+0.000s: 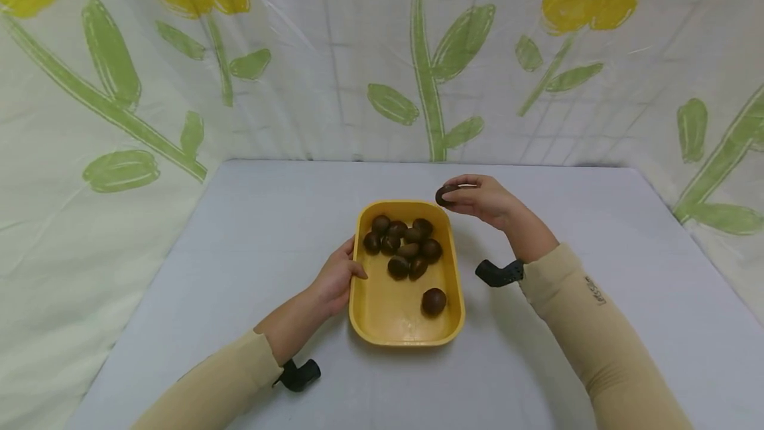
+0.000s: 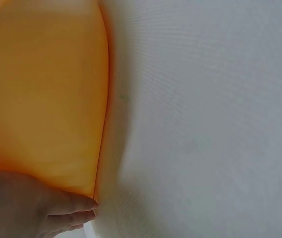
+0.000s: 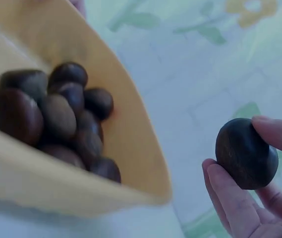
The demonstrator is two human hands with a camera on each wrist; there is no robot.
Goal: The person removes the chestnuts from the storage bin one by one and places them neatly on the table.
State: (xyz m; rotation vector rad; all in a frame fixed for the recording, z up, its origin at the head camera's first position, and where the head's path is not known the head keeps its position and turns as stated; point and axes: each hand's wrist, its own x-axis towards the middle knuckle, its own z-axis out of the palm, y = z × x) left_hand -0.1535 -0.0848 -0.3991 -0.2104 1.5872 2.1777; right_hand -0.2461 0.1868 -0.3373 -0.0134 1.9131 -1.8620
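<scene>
A yellow rectangular tray (image 1: 388, 324) with rounded corners stands on the table, several dark brown chestnuts (image 1: 408, 250) clustered in its far half. One more chestnut (image 1: 434, 301) lies apart near the front right corner inside. My left hand (image 1: 334, 277) grips the tray's left wall, thumb over the rim; the left wrist view shows its fingers (image 2: 76, 218) low on the outer wall. Just beyond the far right corner, my right hand (image 1: 480, 199) pinches a single chestnut (image 3: 246, 153) between thumb and fingertips, held up off the table.
A white-covered table (image 1: 268, 217) spreads around the tray. Behind it hangs a pale curtain (image 1: 298, 85) printed with yellow flowers and green leaves. Each wrist wears a small black camera mount, such as the right one (image 1: 499, 273).
</scene>
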